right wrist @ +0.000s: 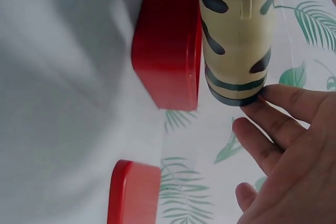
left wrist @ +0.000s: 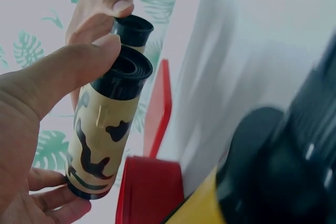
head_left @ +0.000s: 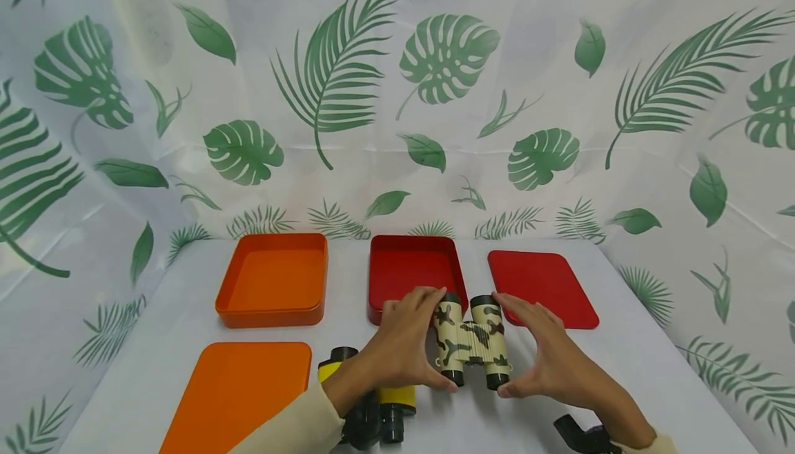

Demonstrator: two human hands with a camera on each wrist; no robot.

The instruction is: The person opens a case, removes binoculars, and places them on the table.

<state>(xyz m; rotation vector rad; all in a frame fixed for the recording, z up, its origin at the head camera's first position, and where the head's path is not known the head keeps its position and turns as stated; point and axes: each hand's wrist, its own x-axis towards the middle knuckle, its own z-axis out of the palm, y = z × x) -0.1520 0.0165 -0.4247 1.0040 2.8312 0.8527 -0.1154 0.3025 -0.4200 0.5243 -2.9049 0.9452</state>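
Camouflage-patterned binoculars [head_left: 475, 337], tan with black ends, are held between my two hands, over the table in front of the red box [head_left: 417, 271]. My left hand [head_left: 404, 347] grips the left barrel end to end, with its thumb on the black eyepiece and its fingertips at the far rim, as the left wrist view shows. On the other barrel, my right hand [head_left: 553, 357] does the same; fingertips touch the black rim in the right wrist view. Yellow-and-black binoculars [head_left: 399, 397] lie beneath my left wrist, partly hidden.
A red lid [head_left: 543, 285] lies right of the red box. To the left stands an open orange box [head_left: 273, 278], with an orange lid [head_left: 248, 385] lying nearer. A leaf-printed curtain [head_left: 348, 185] borders the back and sides of the white table.
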